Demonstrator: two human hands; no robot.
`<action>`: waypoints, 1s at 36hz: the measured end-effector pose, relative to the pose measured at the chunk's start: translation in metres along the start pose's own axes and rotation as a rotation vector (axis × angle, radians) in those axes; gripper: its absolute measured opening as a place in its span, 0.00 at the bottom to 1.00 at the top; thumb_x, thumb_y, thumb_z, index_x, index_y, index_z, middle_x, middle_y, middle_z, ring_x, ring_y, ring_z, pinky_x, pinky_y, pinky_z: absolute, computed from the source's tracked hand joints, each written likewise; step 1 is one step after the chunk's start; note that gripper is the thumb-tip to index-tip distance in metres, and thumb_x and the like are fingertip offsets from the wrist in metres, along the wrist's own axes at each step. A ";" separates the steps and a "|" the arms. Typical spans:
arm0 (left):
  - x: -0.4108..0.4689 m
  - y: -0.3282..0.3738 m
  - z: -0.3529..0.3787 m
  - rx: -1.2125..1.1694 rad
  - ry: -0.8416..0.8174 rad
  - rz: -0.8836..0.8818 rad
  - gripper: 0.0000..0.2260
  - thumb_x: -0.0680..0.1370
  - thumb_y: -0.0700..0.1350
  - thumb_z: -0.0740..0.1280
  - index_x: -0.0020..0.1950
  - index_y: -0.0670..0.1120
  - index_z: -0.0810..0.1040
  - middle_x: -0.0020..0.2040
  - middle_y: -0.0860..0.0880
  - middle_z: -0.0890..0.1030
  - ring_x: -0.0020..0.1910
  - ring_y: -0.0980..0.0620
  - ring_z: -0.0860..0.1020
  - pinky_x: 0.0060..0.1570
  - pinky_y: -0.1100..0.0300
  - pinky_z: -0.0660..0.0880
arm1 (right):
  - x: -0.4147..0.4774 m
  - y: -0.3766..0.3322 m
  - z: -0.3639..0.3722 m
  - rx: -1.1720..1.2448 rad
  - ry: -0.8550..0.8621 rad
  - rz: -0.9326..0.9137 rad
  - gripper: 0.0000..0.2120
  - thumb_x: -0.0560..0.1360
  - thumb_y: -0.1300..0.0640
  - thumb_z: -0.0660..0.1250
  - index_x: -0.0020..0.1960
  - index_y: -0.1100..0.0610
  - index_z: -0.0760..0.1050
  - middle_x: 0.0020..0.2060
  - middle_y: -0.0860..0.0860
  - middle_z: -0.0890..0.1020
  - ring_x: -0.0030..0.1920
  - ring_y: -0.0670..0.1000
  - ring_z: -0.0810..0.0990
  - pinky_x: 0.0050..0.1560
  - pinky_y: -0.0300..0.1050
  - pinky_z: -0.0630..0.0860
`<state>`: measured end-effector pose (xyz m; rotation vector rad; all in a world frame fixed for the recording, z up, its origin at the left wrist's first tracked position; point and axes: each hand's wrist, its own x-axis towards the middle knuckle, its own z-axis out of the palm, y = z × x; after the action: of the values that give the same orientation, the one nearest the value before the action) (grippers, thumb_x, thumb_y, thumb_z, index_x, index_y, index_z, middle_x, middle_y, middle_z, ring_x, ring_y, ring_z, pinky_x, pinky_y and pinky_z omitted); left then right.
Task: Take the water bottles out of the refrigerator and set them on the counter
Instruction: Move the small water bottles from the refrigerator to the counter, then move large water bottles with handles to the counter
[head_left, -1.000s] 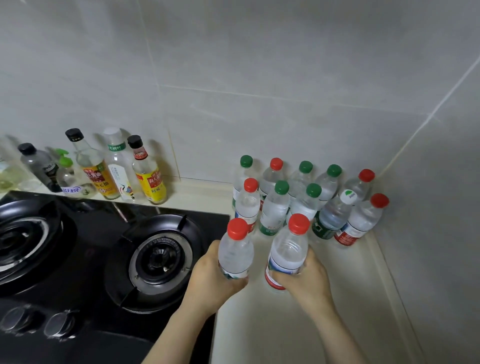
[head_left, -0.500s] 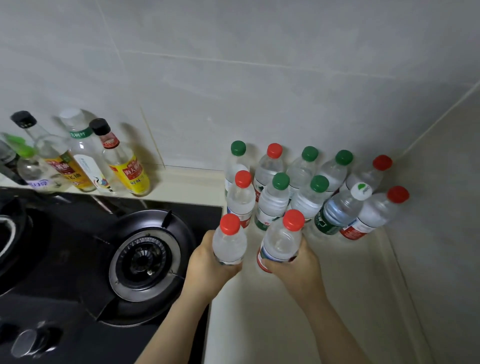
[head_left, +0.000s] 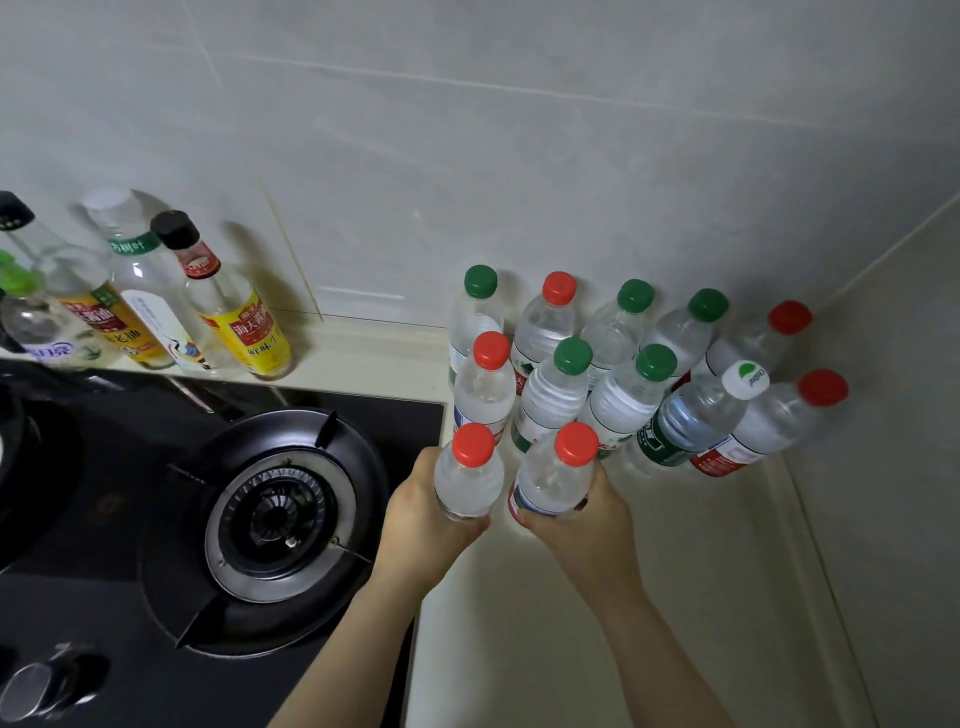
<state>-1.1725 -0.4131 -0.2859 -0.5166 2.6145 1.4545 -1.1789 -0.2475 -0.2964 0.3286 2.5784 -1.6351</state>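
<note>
My left hand (head_left: 423, 525) grips a clear red-capped water bottle (head_left: 469, 475) around its lower body. My right hand (head_left: 582, 530) grips a second red-capped water bottle (head_left: 553, 475) just to its right. Both bottles stand upright at the front of a cluster of several water bottles (head_left: 623, 364) with red, green and white caps, packed in the counter's back corner. The two held bottles sit directly in front of the cluster's second row, on or just above the cream counter (head_left: 519, 649); their bases are hidden by my hands.
A black gas hob with a round burner (head_left: 275, 519) lies left of the counter, with a knob (head_left: 39, 686) near its front edge. Sauce and oil bottles (head_left: 228, 306) line the wall behind the hob. Tiled walls close the back and right sides.
Both hands have pushed their bottles a little farther back toward the cluster. The view has shifted right, so the hob's left burner has left the frame.
</note>
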 end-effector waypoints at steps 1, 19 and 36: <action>0.000 0.000 0.000 -0.007 -0.001 0.001 0.20 0.67 0.45 0.76 0.54 0.47 0.72 0.44 0.51 0.81 0.43 0.50 0.80 0.44 0.53 0.79 | 0.000 0.000 0.000 0.001 -0.001 -0.002 0.29 0.62 0.55 0.81 0.58 0.43 0.73 0.49 0.35 0.82 0.50 0.39 0.81 0.50 0.35 0.76; -0.001 -0.006 -0.002 -0.072 -0.067 0.010 0.26 0.66 0.45 0.78 0.59 0.51 0.70 0.50 0.56 0.78 0.48 0.55 0.79 0.46 0.59 0.77 | -0.010 -0.004 0.001 0.019 -0.048 0.047 0.31 0.64 0.58 0.79 0.59 0.39 0.69 0.53 0.38 0.80 0.54 0.41 0.79 0.52 0.36 0.75; -0.061 0.016 -0.051 -0.187 -0.054 0.071 0.17 0.71 0.45 0.75 0.51 0.59 0.70 0.46 0.67 0.74 0.48 0.65 0.74 0.46 0.70 0.68 | -0.066 -0.038 -0.026 -0.026 -0.037 0.124 0.06 0.71 0.62 0.71 0.45 0.52 0.80 0.40 0.45 0.83 0.42 0.45 0.81 0.41 0.32 0.71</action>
<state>-1.1166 -0.4334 -0.2306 -0.3998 2.4932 1.7212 -1.1213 -0.2490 -0.2398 0.4425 2.4948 -1.5506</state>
